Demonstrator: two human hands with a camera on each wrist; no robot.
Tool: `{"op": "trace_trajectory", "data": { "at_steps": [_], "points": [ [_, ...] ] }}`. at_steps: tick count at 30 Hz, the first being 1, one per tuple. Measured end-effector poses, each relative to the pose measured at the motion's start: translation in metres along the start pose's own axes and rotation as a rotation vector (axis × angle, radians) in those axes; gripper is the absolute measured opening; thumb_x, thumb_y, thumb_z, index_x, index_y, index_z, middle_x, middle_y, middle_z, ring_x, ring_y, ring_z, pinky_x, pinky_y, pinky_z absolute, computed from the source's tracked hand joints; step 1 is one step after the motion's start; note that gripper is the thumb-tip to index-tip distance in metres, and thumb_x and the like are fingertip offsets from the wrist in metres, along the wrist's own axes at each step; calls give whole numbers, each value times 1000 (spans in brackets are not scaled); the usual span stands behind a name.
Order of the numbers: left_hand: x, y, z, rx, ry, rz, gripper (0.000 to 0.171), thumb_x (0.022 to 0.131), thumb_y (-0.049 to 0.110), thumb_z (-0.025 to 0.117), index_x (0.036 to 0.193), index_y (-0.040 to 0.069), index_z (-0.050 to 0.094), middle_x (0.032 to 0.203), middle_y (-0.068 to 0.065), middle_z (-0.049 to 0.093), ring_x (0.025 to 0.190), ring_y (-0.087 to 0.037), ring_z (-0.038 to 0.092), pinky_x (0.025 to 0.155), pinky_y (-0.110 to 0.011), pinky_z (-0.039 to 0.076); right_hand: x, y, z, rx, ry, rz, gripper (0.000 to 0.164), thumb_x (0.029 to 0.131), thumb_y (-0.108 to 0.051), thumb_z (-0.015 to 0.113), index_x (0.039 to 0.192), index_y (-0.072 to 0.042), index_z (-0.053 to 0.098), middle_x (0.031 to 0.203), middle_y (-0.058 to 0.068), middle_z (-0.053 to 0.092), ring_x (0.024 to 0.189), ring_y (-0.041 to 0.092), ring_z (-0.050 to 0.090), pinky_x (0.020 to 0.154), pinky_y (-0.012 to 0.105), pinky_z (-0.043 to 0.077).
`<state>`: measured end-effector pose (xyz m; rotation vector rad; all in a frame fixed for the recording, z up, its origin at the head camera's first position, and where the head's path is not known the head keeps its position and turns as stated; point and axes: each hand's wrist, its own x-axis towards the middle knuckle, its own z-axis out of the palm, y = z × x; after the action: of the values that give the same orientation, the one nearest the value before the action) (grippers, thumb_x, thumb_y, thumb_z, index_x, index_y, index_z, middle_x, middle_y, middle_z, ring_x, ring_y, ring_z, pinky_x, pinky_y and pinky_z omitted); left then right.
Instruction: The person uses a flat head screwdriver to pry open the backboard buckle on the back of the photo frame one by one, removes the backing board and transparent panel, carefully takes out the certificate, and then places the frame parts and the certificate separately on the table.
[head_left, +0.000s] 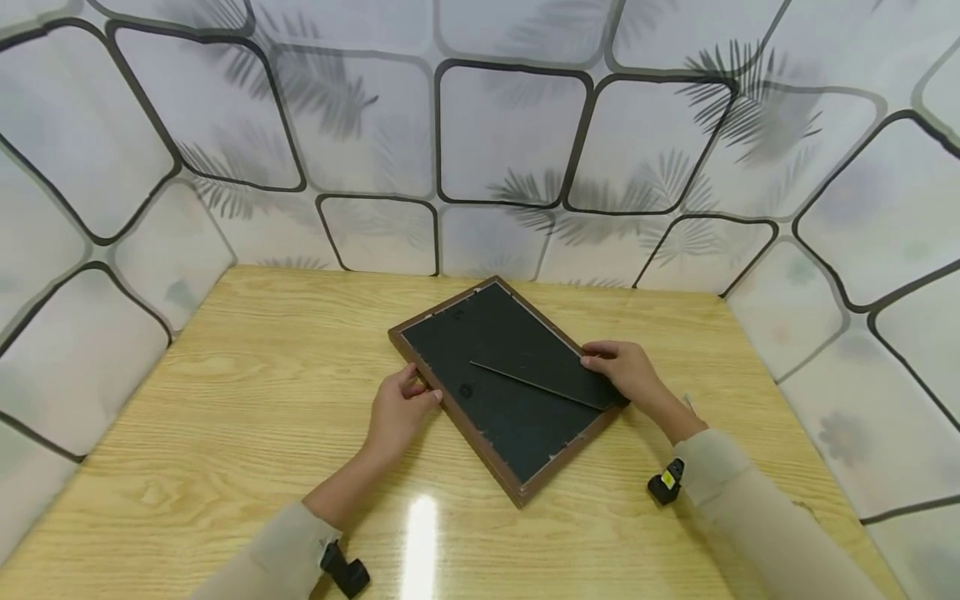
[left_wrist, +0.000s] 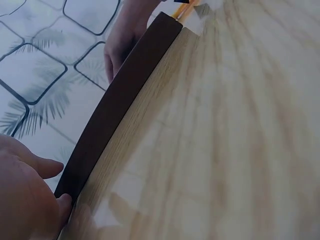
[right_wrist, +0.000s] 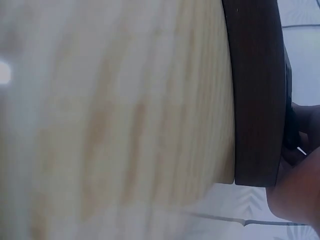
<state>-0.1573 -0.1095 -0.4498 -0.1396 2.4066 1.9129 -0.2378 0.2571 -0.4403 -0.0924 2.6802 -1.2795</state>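
Apparently for balance, your left hand (head_left: 396,415) is pinching the brown-rimmed, black-backed rectangular frame (head_left: 501,404) at its nine-o'clock side, your right hand (head_left: 632,373) gripping three o'clock; it's lying twelve o'clock from you on the yellow wood-grained table (head_left: 262,400).

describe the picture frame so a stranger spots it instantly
On the wooden table, before the patterned wall, lies an angled picture frame. Its brown border surrounds a black panel with a thin line, setting it apart from the pale table.
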Motion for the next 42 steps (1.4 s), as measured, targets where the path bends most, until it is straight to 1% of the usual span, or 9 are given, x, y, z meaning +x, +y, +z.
{"op": "trace_trajectory", "data": {
  "at_steps": [4, 8, 12, 16, 24, 28, 34, 38, 42],
  "points": [
    [4, -1, 1, -4, 2, -1, 75, 96, 10, 68, 157, -2, 27, 158, -18, 32, 129, -31, 50, 98, -33, 53, -6, -1, 3, -18, 22, -21, 41, 100, -25, 65, 135, -3, 64, 134, 20, 64, 122, 36, 61, 99, 48, 52],
    [12, -3, 0, -1, -14, 4, 73, 95, 8, 68, 156, -3, 29, 158, -20, 31, 132, -33, 49, 102, -37, 53, -18, -3, 7, -28, 50, -11, 41, 100, -24, 65, 135, -2, 64, 132, 20, 65, 117, 34, 63, 95, 46, 54],
    [22, -4, -4, 9, -31, 18, 67, 96, 8, 67, 154, -4, 34, 156, -20, 37, 134, -35, 49, 104, -41, 51, -32, -4, 13, -61, 63, -14, 43, 101, -25, 63, 138, -3, 61, 132, 20, 65, 118, 35, 63, 95, 47, 54],
    [33, -3, -9, 37, -52, 43, 62, 98, 9, 64, 152, -4, 38, 154, -20, 43, 133, -35, 50, 105, -43, 50, -44, -8, 20, -140, 85, -53, 43, 102, -25, 61, 138, -2, 60, 131, 20, 64, 119, 38, 62, 95, 50, 54],
    [55, -1, -12, 67, -71, 73, 54, 98, 8, 62, 149, -4, 45, 148, -22, 51, 131, -36, 53, 106, -46, 48, -64, -16, 30, -244, 113, -101, 41, 102, -22, 61, 135, 2, 61, 125, 21, 64, 110, 35, 64, 86, 49, 56],
    [64, 0, -13, 79, -101, 85, 53, 99, 7, 61, 148, -5, 44, 145, -26, 52, 132, -38, 52, 107, -48, 47, -71, -18, 33, -275, 126, -132, 40, 101, -20, 63, 133, 3, 62, 125, 22, 64, 108, 35, 64, 85, 49, 56],
    [75, 2, -13, 132, -129, 128, 51, 100, 7, 60, 148, -4, 46, 146, -26, 52, 132, -40, 53, 108, -50, 46, -78, -20, 34, -291, 125, -143, 40, 100, -19, 63, 133, 4, 62, 124, 22, 63, 107, 35, 65, 84, 48, 57],
    [79, 3, -11, 149, -135, 140, 49, 100, 7, 60, 147, -4, 48, 146, -25, 52, 132, -39, 53, 109, -49, 46, -81, -22, 33, -306, 121, -152, 40, 100, -18, 64, 133, 5, 62, 125, 24, 63, 106, 36, 65, 84, 48, 57],
    [81, 4, -8, 151, -128, 143, 48, 100, 6, 60, 146, -4, 49, 143, -25, 54, 131, -38, 54, 108, -48, 47, -83, -22, 33, -307, 109, -136, 42, 100, -18, 64, 134, 6, 61, 128, 25, 62, 108, 37, 65, 85, 49, 57]
  ]
}}
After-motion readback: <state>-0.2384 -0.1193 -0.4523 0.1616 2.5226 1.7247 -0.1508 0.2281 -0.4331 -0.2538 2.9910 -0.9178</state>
